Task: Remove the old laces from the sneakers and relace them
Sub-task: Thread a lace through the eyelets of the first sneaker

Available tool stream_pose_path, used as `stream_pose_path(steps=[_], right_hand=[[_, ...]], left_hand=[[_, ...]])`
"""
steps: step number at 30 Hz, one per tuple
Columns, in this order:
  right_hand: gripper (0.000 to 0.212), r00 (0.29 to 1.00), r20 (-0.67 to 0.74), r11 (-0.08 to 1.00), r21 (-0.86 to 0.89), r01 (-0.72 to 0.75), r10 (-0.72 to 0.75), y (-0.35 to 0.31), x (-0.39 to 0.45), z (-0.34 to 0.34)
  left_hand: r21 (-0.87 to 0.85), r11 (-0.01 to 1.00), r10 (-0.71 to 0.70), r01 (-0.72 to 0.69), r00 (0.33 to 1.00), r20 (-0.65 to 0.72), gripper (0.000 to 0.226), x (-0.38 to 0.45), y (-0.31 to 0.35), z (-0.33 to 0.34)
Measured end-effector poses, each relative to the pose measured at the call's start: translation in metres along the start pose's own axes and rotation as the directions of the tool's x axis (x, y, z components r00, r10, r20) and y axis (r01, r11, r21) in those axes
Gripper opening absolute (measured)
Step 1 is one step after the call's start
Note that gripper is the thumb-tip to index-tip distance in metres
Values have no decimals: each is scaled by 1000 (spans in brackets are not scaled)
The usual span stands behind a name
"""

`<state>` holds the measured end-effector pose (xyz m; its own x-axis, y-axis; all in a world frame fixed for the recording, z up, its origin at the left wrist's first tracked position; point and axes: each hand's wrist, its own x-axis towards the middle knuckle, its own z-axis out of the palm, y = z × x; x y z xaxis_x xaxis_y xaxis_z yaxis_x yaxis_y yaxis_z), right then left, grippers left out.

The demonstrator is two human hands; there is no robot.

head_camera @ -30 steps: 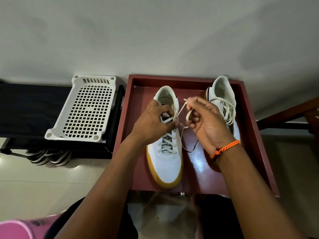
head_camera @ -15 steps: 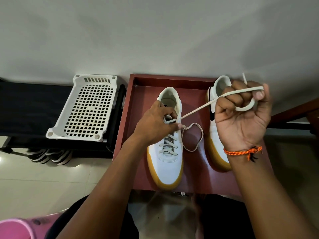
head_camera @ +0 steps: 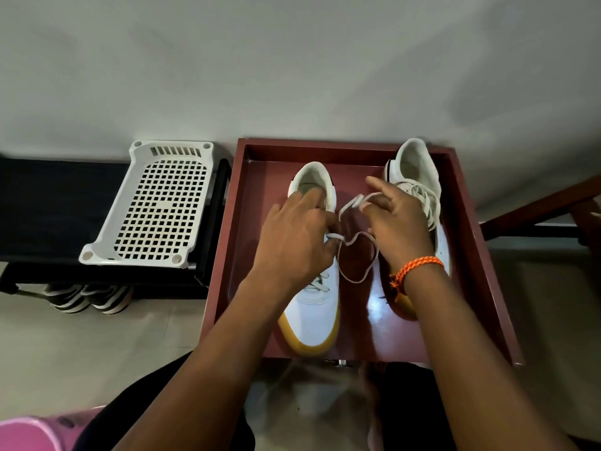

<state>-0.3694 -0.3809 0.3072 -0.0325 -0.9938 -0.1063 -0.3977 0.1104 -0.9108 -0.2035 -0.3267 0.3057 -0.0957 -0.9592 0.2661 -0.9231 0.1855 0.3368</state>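
Two white sneakers with yellow soles stand in a dark red tray (head_camera: pixel 471 242). My left hand (head_camera: pixel 296 242) rests on the left sneaker (head_camera: pixel 313 314) over its upper eyelets and pinches the white lace (head_camera: pixel 356 278) where it leaves the shoe. The lace hangs in a slack loop between the shoes. My right hand (head_camera: pixel 396 226), with an orange wristband, pinches the lace's upper end between thumb and fingers. It partly covers the right sneaker (head_camera: pixel 414 164), whose loose laces are bunched on top.
A white perforated plastic rack (head_camera: pixel 156 206) lies on a black bench to the left of the tray. Striped shoes (head_camera: pixel 87 297) sit under the bench. A pink object (head_camera: pixel 29 434) is at the lower left corner. A wooden frame (head_camera: pixel 536 209) stands to the right.
My right hand has come back down and left from its raised pull. The lace, taut half a second ago, now hangs slack in a loop. My left hand stayed on the left sneaker.
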Motion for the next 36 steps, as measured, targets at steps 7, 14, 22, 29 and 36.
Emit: stream_pose_path(steps=[7,14,22,29,36], right_hand=[[22,984,-41,979,-119,166,-172,-7,-5,-2],[23,943,226,967,130,220,-245,-14,-14,15],[12,907,359,970,182,164,-221,-18,-19,14],[14,792,608,976,-142,167,-47,-4,-9,-16],[26,909,337,969,99,226,-247,-16,-14,-5]], left_hand=[[-555,777,-278,297,953,120,6,5,-17,-16],[-747,601,-305,285,945,116,12,8,-24,-31],[-849,448,-316,280,938,143,8,9,-33,-31],[-942,240,-446,234,889,107,18,10,-42,-39],[-942,201,-392,268,903,173,26,9,-44,-42]])
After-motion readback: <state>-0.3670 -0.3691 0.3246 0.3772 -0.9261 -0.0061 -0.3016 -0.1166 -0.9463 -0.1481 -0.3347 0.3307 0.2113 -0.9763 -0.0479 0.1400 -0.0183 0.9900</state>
